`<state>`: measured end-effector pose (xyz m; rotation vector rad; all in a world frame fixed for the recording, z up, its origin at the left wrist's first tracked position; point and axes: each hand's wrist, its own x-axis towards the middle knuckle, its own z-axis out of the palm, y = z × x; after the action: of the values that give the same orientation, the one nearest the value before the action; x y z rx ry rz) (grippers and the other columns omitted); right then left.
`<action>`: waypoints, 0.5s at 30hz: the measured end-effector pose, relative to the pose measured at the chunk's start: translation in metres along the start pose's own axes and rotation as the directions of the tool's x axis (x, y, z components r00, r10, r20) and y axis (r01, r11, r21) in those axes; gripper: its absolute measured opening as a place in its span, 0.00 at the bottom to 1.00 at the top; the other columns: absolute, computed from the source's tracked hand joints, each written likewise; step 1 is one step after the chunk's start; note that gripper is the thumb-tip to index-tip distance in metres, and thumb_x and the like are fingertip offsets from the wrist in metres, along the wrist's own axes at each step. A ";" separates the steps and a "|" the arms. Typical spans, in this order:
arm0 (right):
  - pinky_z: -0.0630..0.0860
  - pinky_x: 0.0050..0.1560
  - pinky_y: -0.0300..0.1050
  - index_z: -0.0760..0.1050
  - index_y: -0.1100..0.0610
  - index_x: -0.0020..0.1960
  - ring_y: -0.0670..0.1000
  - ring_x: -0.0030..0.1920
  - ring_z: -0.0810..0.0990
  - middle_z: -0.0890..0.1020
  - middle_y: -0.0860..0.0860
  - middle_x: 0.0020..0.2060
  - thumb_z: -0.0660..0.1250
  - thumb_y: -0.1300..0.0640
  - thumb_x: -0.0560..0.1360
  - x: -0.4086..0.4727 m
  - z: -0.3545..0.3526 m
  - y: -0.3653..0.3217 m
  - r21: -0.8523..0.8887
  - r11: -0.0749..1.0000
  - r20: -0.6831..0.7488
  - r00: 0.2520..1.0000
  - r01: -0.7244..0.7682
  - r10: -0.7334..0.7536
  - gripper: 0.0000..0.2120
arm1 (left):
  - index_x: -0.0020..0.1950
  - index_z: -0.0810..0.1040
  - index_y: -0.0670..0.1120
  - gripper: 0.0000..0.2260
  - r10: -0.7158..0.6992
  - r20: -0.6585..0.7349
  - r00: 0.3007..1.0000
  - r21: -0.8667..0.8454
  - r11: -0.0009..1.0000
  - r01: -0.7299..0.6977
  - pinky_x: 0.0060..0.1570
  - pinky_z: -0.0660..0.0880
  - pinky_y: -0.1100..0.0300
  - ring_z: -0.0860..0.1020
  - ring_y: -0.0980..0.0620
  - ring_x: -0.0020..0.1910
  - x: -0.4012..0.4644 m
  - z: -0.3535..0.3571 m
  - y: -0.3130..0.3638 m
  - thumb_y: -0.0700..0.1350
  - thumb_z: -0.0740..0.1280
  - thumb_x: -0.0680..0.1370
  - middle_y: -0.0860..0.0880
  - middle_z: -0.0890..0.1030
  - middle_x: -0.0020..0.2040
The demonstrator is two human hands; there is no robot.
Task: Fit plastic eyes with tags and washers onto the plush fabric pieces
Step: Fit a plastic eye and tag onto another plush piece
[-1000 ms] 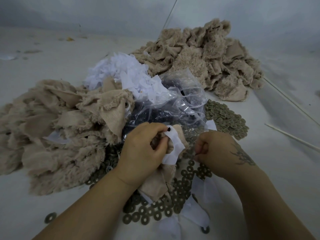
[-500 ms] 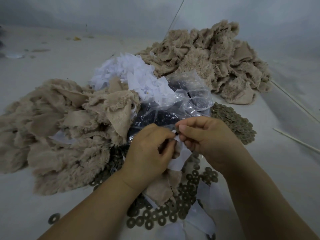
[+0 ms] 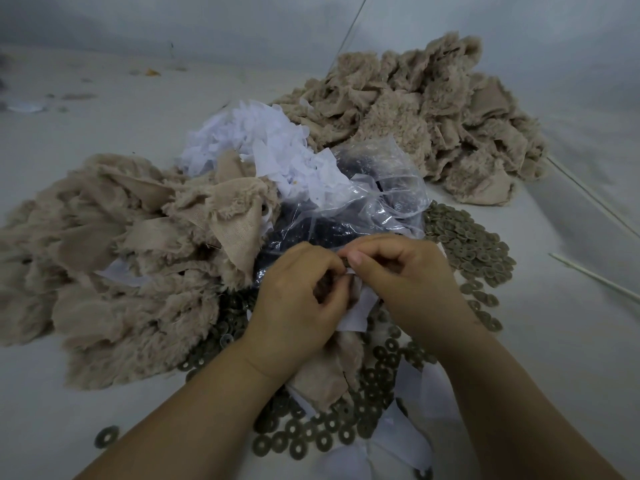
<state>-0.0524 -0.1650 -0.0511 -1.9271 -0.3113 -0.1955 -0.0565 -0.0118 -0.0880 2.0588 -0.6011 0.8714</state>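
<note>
My left hand [image 3: 298,306] grips a beige plush piece [image 3: 322,375] with a white tag [image 3: 358,311] laid over it; the fabric hangs down below the hand. My right hand [image 3: 401,278] meets it from the right, thumb and fingertips pinching a small washer [image 3: 343,262] at the top of the tag. The plastic eye itself is hidden between the fingers. Loose grey-green washers [image 3: 467,247] lie spread to the right and beneath my hands. A clear bag of black eyes [image 3: 346,216] sits just behind my hands.
A heap of beige plush pieces [image 3: 114,258] fills the left, another heap [image 3: 433,126] lies at the back right. A pile of white tags [image 3: 263,147] sits behind the bag. Thin white sticks [image 3: 595,275] lie at the right. A stray washer [image 3: 106,436] lies near left.
My right hand rose from the washers below and came to the left hand, now pinching a washer at the tag's top. The left hand kept holding the fabric and tag.
</note>
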 end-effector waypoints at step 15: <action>0.82 0.50 0.42 0.81 0.50 0.62 0.39 0.48 0.84 0.86 0.43 0.50 0.69 0.56 0.75 -0.004 0.002 0.010 -0.209 0.960 0.032 0.983 0.184 -0.182 0.16 | 0.52 0.81 0.54 0.09 -0.318 0.031 0.948 -0.229 0.921 0.317 0.47 0.79 0.62 0.81 0.61 0.46 0.001 -0.001 0.000 0.42 0.68 0.74 0.59 0.83 0.45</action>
<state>-0.0530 -0.1670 -0.0617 -2.1099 -0.4949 -0.3514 -0.0562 -0.0113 -0.0863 1.8710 -0.3314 0.5885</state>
